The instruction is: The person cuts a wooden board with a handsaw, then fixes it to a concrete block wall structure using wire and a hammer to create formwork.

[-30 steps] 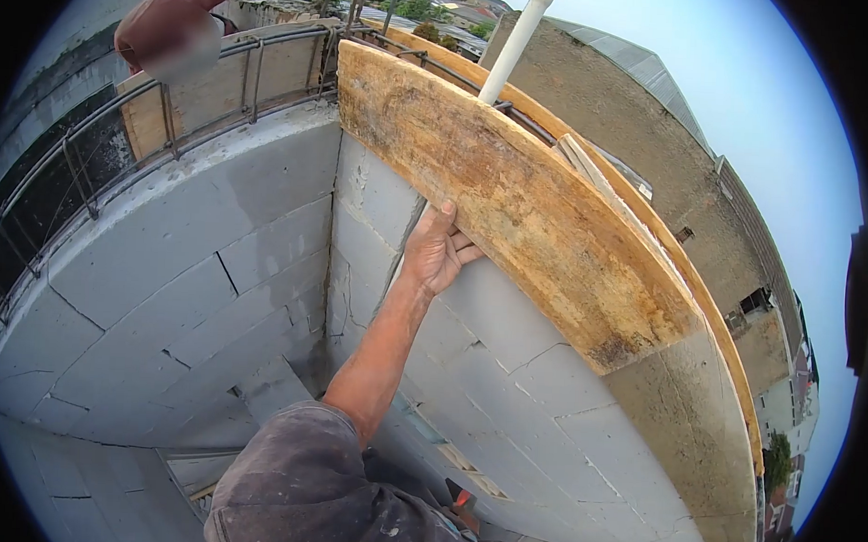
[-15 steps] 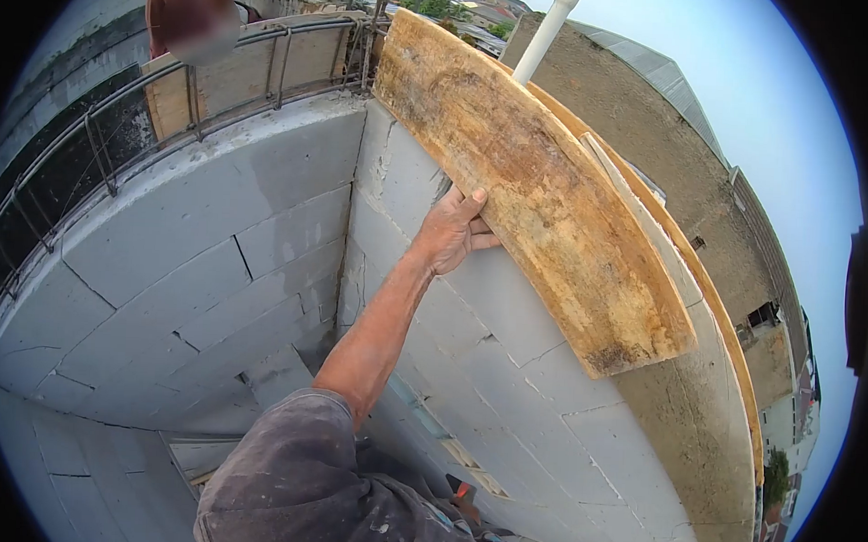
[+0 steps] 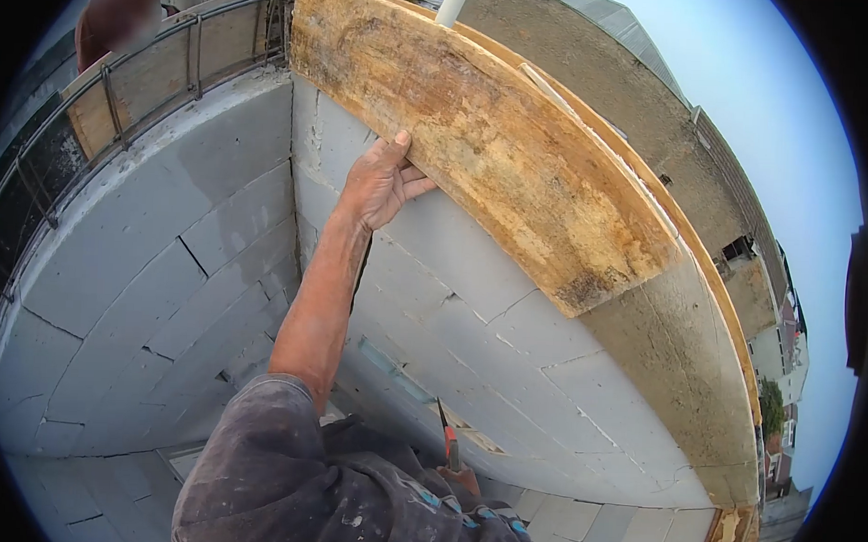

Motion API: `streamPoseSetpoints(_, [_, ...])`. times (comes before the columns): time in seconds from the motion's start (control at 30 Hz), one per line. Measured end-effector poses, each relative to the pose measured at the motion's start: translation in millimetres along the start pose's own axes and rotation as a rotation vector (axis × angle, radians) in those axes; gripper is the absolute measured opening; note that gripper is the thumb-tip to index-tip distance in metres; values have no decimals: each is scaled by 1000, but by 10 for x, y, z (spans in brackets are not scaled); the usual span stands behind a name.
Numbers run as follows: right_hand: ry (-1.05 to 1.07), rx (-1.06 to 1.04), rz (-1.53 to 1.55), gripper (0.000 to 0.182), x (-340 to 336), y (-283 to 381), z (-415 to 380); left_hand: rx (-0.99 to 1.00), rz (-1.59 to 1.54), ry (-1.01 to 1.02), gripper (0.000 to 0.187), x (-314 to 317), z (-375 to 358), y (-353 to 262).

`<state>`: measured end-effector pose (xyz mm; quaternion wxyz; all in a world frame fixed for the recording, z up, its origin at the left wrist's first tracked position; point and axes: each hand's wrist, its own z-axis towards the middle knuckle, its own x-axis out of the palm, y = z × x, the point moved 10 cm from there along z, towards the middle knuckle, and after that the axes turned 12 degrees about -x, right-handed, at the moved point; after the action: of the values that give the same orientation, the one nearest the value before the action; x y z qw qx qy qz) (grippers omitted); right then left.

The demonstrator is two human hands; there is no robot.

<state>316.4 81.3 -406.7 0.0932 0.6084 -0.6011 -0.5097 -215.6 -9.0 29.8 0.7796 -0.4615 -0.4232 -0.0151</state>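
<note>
A wide, stained wooden board [image 3: 477, 129] lies against the top of the grey block wall [image 3: 424, 271]. My left hand [image 3: 378, 185] grips the board's lower edge, thumb on its face and fingers bent under and behind it. Low in the view, close to my body, my right hand [image 3: 460, 477] is closed around a tool [image 3: 450, 447] with a red and dark grey handle. A thin dark pointed end sticks up from it; its exact kind I cannot tell. My dark sleeve hides part of that area.
A second block wall [image 3: 168, 233] meets this one at a corner on the left. Steel reinforcing bars [image 3: 106, 92] run along its top, with another person [image 3: 118, 16] behind. A white pipe [image 3: 453, 4] rises beyond the board. A concrete face [image 3: 680, 356] continues right of the board.
My view has shifted, so the board and walls appear farther left and higher. My left hand keeps its grip on the board. The tool in my right hand has come up more into view.
</note>
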Motion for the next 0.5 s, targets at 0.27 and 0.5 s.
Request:
streamPoseSetpoints(0.27, [10,-306,-239,32,-318,590,-428,30,-8,-44,60,39,-68,12])
streamPoseSetpoints(0.5, [-11,-552,-372,31,-673,1244,-858,40,-34,-41,59,-15,-71,74])
